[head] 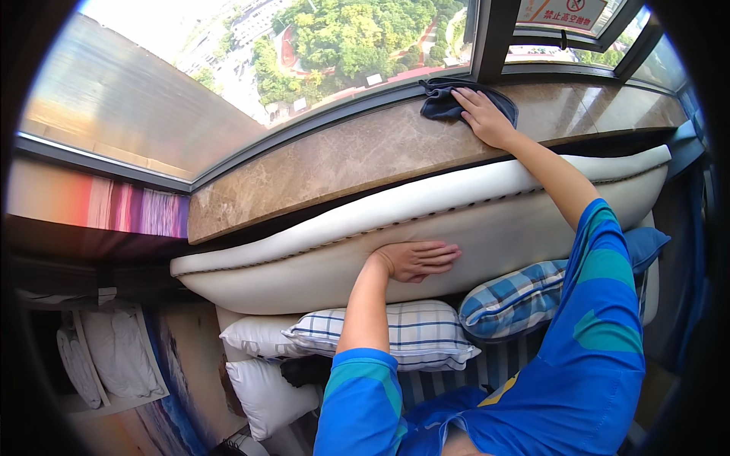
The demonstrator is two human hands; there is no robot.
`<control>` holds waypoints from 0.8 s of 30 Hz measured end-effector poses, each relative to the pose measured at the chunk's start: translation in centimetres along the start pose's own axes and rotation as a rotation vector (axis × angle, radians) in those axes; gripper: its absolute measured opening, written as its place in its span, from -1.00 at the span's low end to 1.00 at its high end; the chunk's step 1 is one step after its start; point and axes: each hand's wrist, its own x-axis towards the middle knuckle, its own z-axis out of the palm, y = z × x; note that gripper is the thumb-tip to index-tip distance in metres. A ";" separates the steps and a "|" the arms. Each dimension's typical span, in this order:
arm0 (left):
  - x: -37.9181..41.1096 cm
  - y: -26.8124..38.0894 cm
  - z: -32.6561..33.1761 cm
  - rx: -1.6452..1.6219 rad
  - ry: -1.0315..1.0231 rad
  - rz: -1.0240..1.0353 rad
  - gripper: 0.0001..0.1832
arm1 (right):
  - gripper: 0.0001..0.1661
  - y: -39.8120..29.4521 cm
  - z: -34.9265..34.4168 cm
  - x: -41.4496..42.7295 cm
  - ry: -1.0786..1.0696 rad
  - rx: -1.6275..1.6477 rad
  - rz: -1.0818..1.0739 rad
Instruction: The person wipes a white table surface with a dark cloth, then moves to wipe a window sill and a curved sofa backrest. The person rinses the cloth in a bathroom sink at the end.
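Under my right hand point(485, 117) lies a dark grey cloth point(440, 106), pressed onto the brown marble windowsill point(331, 148) beside the window frame. The palm covers part of the cloth, and its edges fold out on both sides. My left hand point(419, 261) rests flat on the cream backrest point(308, 288) of a sofa, with nothing in it. A row of dark studs runs below the backrest's padded top roll point(353, 212). Between the sill and the sofa there is a dark narrow gap.
Large window panes point(353, 45) look down on trees from high up. A warning sign point(562, 12) hangs on the right pane. Below the backrest sit a white checked cushion point(419, 330), a blue checked cushion point(513, 299) and a white pillow point(271, 396). A shelf with white fabric point(122, 353) stands at left.
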 end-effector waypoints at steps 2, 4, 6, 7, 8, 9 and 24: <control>-0.2 0.0 0.0 -0.034 0.004 -0.004 -0.16 | -0.28 -0.2 0.4 0.3 0.045 0.015 -0.017; -0.8 0.2 0.3 -0.014 0.001 -0.028 -0.19 | -0.22 -0.5 0.8 1.2 -0.002 -0.023 -0.009; -0.4 0.2 1.1 -0.020 0.026 -0.020 -0.22 | -0.18 -0.4 1.2 2.0 -0.055 -0.148 0.032; -0.1 0.3 1.6 -0.038 0.039 -0.017 -0.24 | -0.17 -0.3 1.8 2.4 -0.043 -0.189 0.054; -1.2 1.0 1.4 -0.057 0.015 -0.061 -0.25 | -0.16 -2.4 2.4 3.9 -0.086 -0.197 0.081; -0.6 0.3 2.0 -0.063 0.120 -0.016 -0.27 | -0.15 -1.5 2.8 3.9 -0.074 -0.255 0.120; 0.0 0.0 6.1 -0.133 0.454 0.020 -0.40 | -0.18 -34.7 16.7 21.6 -0.119 -0.069 -0.494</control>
